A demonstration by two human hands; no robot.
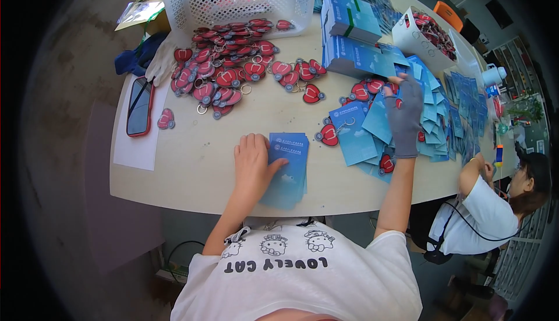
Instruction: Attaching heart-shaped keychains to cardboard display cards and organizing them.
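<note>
A short stack of blue printed cards lies near the table's front edge. My bare left hand grips its left side, thumb across the top card and fingers along the edge. Over to the right, my right hand wears a grey fingerless glove and reaches over a loose heap of blue cards. Its fingertips are apart, near some red heart keychains, and I see nothing between them. Beside that wrist, a heart keychain has its ring on a blue card.
Many red heart keychains spill from a tipped white basket. A phone lies on white paper at left. Banded card stacks and a white bin of keychains stand far right. A person sits at the table's right.
</note>
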